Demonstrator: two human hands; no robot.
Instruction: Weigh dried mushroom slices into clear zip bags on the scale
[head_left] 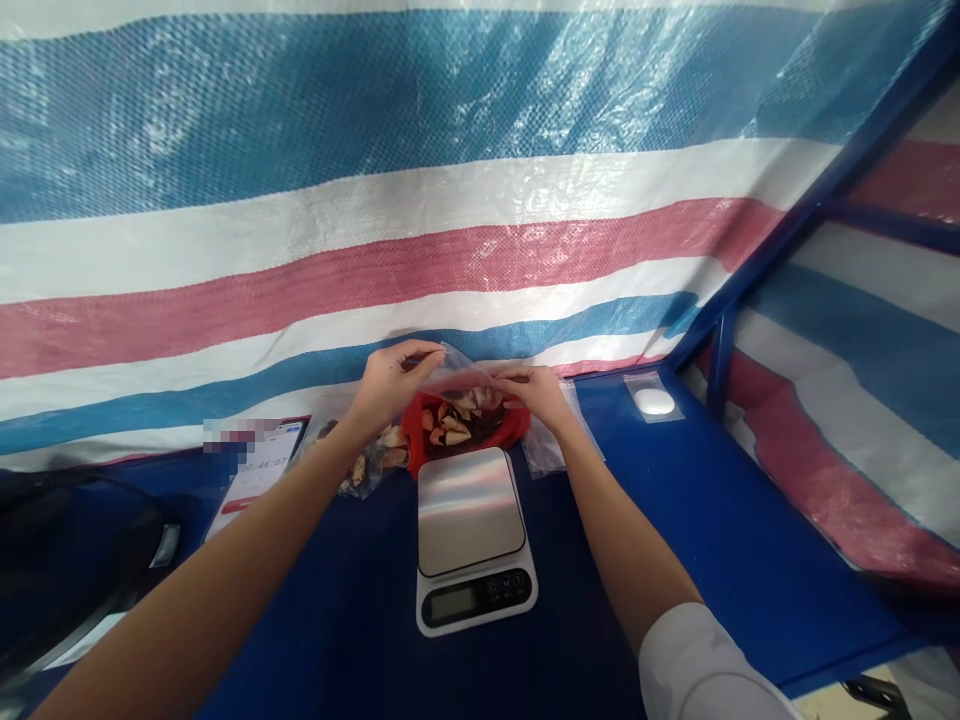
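Observation:
Between my two hands a clear plastic bag is stretched, held by its edges. My left hand pinches its left side with thumb and fingers. On the other side, my right hand grips the bag too. Right below it lies an open red bag full of dried, brownish-orange pieces, whose exact kind I cannot make out. In front of that stands a white kitchen scale with a bare metal plate and a dark display.
Filled clear bags lie left of the red bag, and flat clear bags lie to its right. A phone showing a timer is at the left. A white oval object sits at the back right. A striped tarp walls the table.

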